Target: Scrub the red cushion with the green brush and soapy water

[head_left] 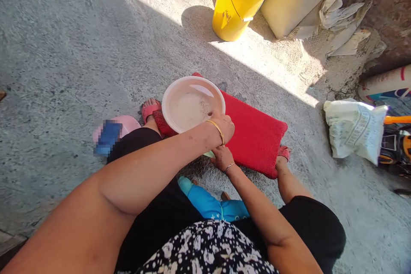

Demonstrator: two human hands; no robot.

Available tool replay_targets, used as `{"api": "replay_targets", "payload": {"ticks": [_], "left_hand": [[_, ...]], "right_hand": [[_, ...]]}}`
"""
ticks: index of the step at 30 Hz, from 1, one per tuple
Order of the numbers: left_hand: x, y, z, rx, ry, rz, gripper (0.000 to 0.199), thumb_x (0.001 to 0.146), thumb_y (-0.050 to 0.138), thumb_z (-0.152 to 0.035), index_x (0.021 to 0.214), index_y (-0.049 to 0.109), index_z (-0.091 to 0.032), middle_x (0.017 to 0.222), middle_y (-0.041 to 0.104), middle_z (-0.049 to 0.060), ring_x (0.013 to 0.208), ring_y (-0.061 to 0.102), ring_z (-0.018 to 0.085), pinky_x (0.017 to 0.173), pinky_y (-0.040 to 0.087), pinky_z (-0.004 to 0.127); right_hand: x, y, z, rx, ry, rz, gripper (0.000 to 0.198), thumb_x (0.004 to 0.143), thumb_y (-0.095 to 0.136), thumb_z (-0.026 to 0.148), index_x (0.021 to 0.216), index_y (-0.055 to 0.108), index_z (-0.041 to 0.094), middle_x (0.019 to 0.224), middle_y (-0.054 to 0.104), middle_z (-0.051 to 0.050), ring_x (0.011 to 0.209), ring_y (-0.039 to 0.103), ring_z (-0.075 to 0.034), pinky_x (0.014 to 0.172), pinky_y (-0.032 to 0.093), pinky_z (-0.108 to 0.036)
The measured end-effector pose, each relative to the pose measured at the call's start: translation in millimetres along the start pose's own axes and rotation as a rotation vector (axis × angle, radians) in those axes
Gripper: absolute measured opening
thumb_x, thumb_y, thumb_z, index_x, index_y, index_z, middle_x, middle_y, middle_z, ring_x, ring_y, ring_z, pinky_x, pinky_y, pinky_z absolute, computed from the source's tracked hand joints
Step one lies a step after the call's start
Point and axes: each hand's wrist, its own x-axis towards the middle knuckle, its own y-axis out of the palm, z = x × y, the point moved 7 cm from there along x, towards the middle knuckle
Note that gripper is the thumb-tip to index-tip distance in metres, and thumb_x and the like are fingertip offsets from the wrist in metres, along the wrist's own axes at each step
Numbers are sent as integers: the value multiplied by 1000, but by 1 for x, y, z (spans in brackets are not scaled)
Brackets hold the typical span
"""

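Note:
A pale pink basin (180, 113) rests against the red cloth-covered board (253, 130) in front of me; small dark specks lie on its inner floor. My left hand (224, 126), with a gold bangle at the wrist, is at the basin's near right rim. Its fingers are curled and closed, and what they may hold is hidden. Just below it, my right hand (222, 158) has its fingers closed at the edge of a pale green thing (209, 154). Most of that thing is covered by my left forearm.
Left of my knee, a blurred blue object (109, 135) lies on a pink surface (130, 123). A yellow bucket (240, 2) stands ahead beside a filled sack (298, 0). At right are a white bag (355, 128) and an orange-and-black machine (401, 145). Blue fabric (208, 201) lies between my legs.

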Motion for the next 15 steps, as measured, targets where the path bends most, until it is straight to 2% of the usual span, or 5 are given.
{"api": "replay_targets", "payload": {"ticks": [3,6,9,12,15], "left_hand": [[-2,-2,-2,54,0,59,40,85,45,-8,120,66,-10,129,59,22,120,53,37,99,38,58],[-4,-5,0,-16,-37,44,41,82,50,-5,118,68,-12,128,60,22,121,53,39,100,38,60],[-3,-5,4,-83,-59,1,40,79,54,-5,115,70,-14,127,62,20,122,53,40,100,37,61],[-1,-4,5,-88,-54,-18,39,78,56,-6,113,71,-15,126,63,19,122,53,40,102,36,62],[1,-3,3,-44,-45,10,39,80,54,-7,115,70,-15,126,63,20,121,54,40,100,38,61]], "right_hand": [[-62,15,-74,-8,165,23,44,81,61,26,125,56,24,121,54,-10,103,54,-23,85,41,-32],[-133,34,-149,-25,419,103,43,82,61,26,125,56,24,116,53,-10,95,56,-21,79,41,-31],[-183,42,-196,-58,646,207,40,78,64,23,118,60,24,110,55,-9,90,59,-21,74,41,-31],[-179,27,-198,-51,674,168,38,78,66,25,116,62,24,107,56,-9,92,59,-21,76,41,-31],[-125,0,-157,-24,514,65,41,82,64,30,122,60,25,112,56,-9,96,58,-22,79,42,-30]]}}
